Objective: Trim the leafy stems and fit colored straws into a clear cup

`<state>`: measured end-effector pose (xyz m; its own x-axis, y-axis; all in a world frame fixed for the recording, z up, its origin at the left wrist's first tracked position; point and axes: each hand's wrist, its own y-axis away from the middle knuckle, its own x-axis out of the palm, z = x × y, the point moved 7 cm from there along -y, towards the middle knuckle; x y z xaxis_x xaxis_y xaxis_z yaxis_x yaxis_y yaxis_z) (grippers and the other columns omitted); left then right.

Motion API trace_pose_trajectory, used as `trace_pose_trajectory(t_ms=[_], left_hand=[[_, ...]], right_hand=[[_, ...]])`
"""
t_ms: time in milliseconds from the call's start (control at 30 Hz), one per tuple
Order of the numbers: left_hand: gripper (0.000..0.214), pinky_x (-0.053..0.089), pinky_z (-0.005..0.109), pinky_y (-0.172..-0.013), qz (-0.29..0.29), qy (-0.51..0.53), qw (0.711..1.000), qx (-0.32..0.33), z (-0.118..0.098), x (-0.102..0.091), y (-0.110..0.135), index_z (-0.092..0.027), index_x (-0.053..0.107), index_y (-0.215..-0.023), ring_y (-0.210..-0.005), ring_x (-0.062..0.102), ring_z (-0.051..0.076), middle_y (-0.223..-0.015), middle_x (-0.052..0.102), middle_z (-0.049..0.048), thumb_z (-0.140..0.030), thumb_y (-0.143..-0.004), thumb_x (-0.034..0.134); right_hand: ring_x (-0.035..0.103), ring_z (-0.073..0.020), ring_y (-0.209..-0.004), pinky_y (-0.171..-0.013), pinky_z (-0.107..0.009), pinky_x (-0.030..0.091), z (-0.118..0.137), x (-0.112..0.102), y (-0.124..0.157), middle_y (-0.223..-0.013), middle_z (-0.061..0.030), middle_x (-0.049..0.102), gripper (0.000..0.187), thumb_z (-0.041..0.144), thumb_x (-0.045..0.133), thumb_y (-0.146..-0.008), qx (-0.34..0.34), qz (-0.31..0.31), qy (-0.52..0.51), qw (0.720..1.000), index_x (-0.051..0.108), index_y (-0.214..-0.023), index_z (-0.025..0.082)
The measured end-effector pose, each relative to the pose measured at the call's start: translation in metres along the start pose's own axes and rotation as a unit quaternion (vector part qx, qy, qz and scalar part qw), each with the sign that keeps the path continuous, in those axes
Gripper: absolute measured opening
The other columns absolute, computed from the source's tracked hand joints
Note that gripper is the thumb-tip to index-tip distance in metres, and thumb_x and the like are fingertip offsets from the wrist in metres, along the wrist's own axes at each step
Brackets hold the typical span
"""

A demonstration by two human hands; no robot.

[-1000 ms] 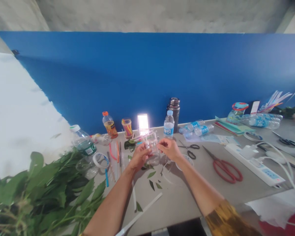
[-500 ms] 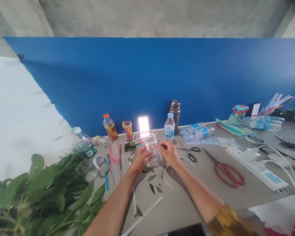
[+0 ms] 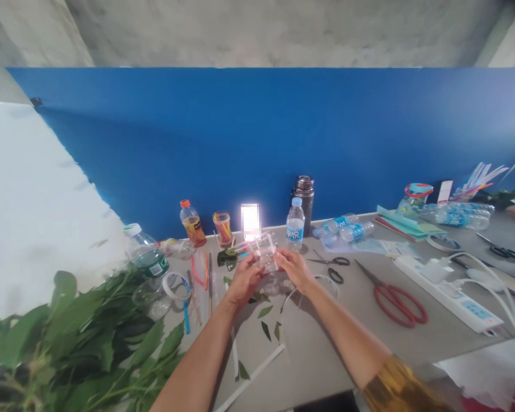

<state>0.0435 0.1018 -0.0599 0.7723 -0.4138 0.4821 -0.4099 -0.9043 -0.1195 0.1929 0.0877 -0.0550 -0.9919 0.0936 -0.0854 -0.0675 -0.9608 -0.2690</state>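
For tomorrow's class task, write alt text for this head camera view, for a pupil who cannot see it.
The person's left hand and right hand hold a clear plastic piece above a grey worktable with cut green leaves, red-handled scissors and an upright water bottle; leafy stems lie lower left, before a blue wall.

Grey table (laminate, perhaps) bearing red-handled scissors, power strip, scattered leaves.

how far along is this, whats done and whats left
Hard to say exactly. Done: loose leaves and a white strip lie on the table. In hand: the left hand and right hand hold a clear plastic piece. Left: the heap of leafy stems and the cup of straws look untouched.
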Motion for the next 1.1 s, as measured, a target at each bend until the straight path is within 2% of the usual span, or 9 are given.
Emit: trace_pose_trajectory(t_ms=[167,300,367,467,567,667,733,900,1100], left_hand=[[0.047,0.054,0.039,-0.095,0.013,-0.067,0.997,0.023,0.006,-0.004,-0.002,-0.021,0.075,-0.113,-0.101,0.072,0.026,-0.111,0.078,0.0079,-0.026,-0.069,0.086],[0.047,0.056,0.036,-0.088,0.023,-0.098,0.995,0.026,0.008,-0.003,-0.003,-0.019,0.075,-0.112,-0.098,0.072,0.025,-0.11,0.078,0.0093,-0.034,-0.07,0.09],[0.051,0.056,0.036,-0.086,0.002,-0.122,0.992,0.026,0.007,-0.004,-0.003,-0.019,0.075,-0.112,-0.095,0.072,0.026,-0.107,0.078,0.0093,-0.034,-0.066,0.092],[0.058,0.055,0.038,-0.09,-0.068,-0.171,0.982,0.038,0.001,-0.009,0.0,-0.02,0.073,-0.115,-0.101,0.072,0.027,-0.11,0.078,0.0091,-0.03,-0.062,0.095],[0.072,0.054,0.039,-0.095,-0.101,-0.152,0.982,0.051,-0.004,-0.011,0.003,-0.024,0.067,-0.127,-0.112,0.069,0.028,-0.12,0.075,0.0092,-0.025,-0.061,0.096],[0.082,0.054,0.038,-0.091,-0.071,-0.11,0.991,0.037,-0.005,-0.007,0.004,-0.026,0.06,-0.136,-0.109,0.071,0.028,-0.12,0.075,0.0097,-0.027,-0.062,0.095],[0.077,0.055,0.037,-0.088,-0.047,-0.11,0.992,0.029,-0.006,-0.004,0.005,-0.025,0.063,-0.133,-0.104,0.072,0.028,-0.117,0.076,0.0096,-0.03,-0.063,0.094],[0.058,0.054,0.036,-0.09,0.043,-0.128,0.99,0.04,-0.005,0.012,0.007,-0.022,0.071,-0.124,-0.106,0.07,0.028,-0.116,0.076,0.0101,-0.035,-0.071,0.09],[0.056,0.054,0.038,-0.093,0.003,-0.138,0.989,0.048,-0.006,0.009,0.007,-0.023,0.073,-0.12,-0.109,0.07,0.029,-0.115,0.076,0.0086,-0.03,-0.068,0.092]], right_hand=[[0.061,-0.0147,-0.065,-0.061,-0.026,0.048,-0.005,0.006,0.0,-0.08,-0.0024,0.072,0.045,0.059,0.073,-0.081,0.019,-0.013,-0.025,0.999,0.076,-0.099,0.017],[0.065,-0.0165,-0.068,-0.063,-0.027,0.051,-0.007,0.008,0.0,-0.085,-0.0046,0.075,0.045,0.057,0.075,-0.079,0.037,-0.019,-0.036,0.999,0.076,-0.099,0.017],[0.065,-0.0168,-0.069,-0.063,-0.028,0.051,-0.007,0.007,0.0,-0.086,-0.0049,0.076,0.043,0.056,0.076,-0.078,0.041,-0.021,-0.029,0.999,0.076,-0.098,0.017],[0.066,-0.0178,-0.071,-0.064,-0.029,0.052,-0.006,0.008,0.002,-0.088,-0.0052,0.076,0.046,0.058,0.075,-0.079,0.037,-0.016,-0.038,0.998,0.076,-0.101,0.018],[0.07,-0.0212,-0.084,-0.071,-0.03,0.056,0.0,0.007,0.004,-0.095,-0.0064,0.077,0.051,0.064,0.071,-0.083,0.019,0.002,-0.064,0.998,0.076,-0.107,0.019],[0.071,-0.0263,-0.104,-0.088,-0.036,0.057,0.007,0.007,0.005,-0.107,-0.0082,0.078,0.053,0.063,0.074,-0.082,-0.005,0.035,-0.073,0.997,0.076,-0.114,0.02],[0.07,-0.029,-0.109,-0.093,-0.04,0.057,0.012,0.008,0.006,-0.11,-0.0089,0.078,0.054,0.06,0.08,-0.079,-0.01,0.06,-0.078,0.995,0.077,-0.116,0.021],[0.073,-0.0286,-0.096,-0.084,-0.04,0.06,0.018,0.015,0.01,-0.098,-0.0085,0.078,0.058,0.06,0.083,-0.075,0.012,0.106,-0.152,0.983,0.076,-0.118,0.022],[0.073,-0.0237,-0.092,-0.084,-0.035,0.059,0.018,0.019,0.011,-0.1,-0.0062,0.077,0.058,0.058,0.083,-0.074,0.033,0.112,-0.176,0.977,0.074,-0.119,0.022]])
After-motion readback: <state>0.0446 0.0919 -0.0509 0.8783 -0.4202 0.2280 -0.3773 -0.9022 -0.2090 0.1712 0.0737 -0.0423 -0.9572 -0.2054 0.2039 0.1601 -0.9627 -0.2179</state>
